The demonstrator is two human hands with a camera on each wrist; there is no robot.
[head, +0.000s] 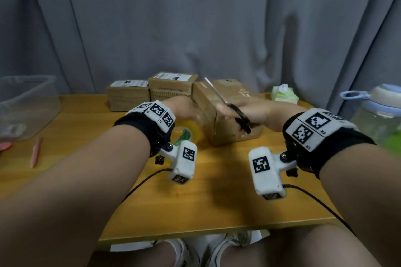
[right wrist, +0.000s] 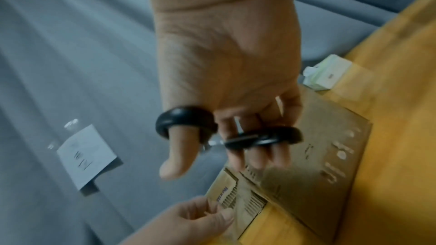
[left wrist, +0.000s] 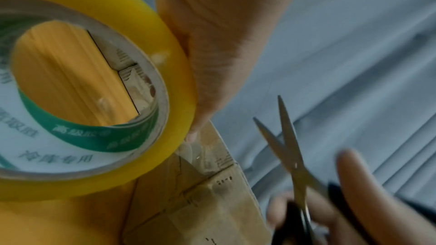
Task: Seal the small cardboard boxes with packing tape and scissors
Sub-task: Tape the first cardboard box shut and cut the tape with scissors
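Observation:
A brown cardboard box (head: 227,134) (left wrist: 207,202) (right wrist: 318,165) stands mid-table. My left hand (head: 184,107) (left wrist: 219,44) (right wrist: 195,219) is at its left end, fingers curled, one fingertip on the clear tape strip there. The yellow packing tape roll (head: 191,131) (left wrist: 94,3) sits right under that wrist, against the hand. My right hand (head: 253,112) (right wrist: 224,62) holds black-handled scissors (head: 219,95) (left wrist: 290,156) (right wrist: 186,118) above the box, thumb in one loop and fingers in the other. The blades are parted and point up and to the left.
Two smaller labelled boxes (head: 129,95) (head: 171,84) stand at the back of the wooden table (head: 195,201). A clear plastic bin (head: 28,104) and a pink pen (head: 35,151) lie left; a tissue pack (head: 284,93) and a water bottle (head: 382,110) stand right.

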